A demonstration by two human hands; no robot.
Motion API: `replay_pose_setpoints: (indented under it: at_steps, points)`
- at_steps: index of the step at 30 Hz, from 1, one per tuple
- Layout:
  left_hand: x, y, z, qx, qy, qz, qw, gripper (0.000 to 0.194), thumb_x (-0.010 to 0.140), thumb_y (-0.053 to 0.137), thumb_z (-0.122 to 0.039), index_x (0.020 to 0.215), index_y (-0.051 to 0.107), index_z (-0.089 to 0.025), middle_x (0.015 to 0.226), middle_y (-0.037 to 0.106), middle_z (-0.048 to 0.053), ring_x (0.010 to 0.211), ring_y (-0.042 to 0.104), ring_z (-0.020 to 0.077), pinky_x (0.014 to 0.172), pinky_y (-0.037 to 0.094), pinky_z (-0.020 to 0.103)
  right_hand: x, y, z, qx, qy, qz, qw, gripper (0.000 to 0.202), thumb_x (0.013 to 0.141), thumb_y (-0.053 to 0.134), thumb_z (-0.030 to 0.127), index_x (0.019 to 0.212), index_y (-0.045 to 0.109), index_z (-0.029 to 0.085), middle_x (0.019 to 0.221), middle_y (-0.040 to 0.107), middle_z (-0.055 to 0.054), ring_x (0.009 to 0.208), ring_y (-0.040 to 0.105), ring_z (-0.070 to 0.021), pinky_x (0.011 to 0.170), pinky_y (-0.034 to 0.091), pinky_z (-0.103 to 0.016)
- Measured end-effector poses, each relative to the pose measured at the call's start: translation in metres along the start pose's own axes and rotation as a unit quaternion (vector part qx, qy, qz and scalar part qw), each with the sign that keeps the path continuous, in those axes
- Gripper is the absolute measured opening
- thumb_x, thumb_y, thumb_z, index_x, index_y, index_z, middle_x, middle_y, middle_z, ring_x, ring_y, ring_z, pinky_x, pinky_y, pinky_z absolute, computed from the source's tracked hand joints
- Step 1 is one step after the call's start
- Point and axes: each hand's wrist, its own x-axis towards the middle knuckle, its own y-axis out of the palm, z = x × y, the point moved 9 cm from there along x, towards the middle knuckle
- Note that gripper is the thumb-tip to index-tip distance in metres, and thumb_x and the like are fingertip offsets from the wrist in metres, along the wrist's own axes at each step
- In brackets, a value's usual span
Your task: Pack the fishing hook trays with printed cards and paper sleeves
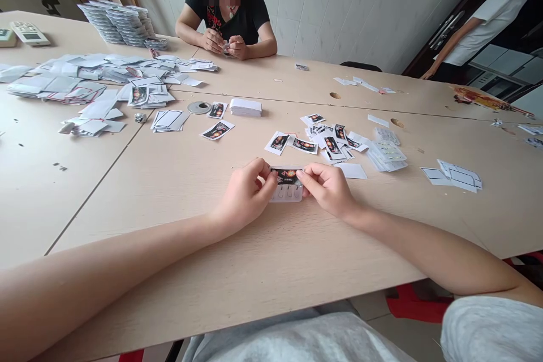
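Note:
A small clear plastic pack of fish hooks (287,192) is held level just above the table, with a black printed label along its upper part. My left hand (250,189) pinches its left end between thumb and fingers. On its right end, my right hand (328,186) presses with the thumb on top and fingers behind. Several hooks show through the lower, clear part. Just beyond my hands lies a loose heap of black printed labels (334,147). Right of that heap sits a small stack of clear plastic packs (387,156).
Large piles of white paper cards (85,76) cover the far left, before stacked packs (121,22). A white card stack (246,107) and a round metal lid (199,107) lie ahead. Blank cards (460,174) lie right. One person (227,11) sits opposite; another (496,22) stands right.

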Motion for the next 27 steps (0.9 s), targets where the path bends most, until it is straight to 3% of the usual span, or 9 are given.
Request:
replay_pose_setpoints:
  at_steps: [27]
  points:
    - [0.0006,0.0012,0.0005,0.004,0.0,-0.001,1.0,0.024,0.088,0.046,-0.032,0.069,0.041,-0.019,0.072,0.055,-0.001,0.059,0.048,0.0096,0.053,0.037,0.022,0.0008,-0.0005,0.0026,-0.018,-0.012,-0.003,1.0,0.033,0.086,0.054,0.035,0.059,0.048,0.017,0.05,0.052,0.002,0.047,0.049,-0.0101,0.047,0.037,-0.023]
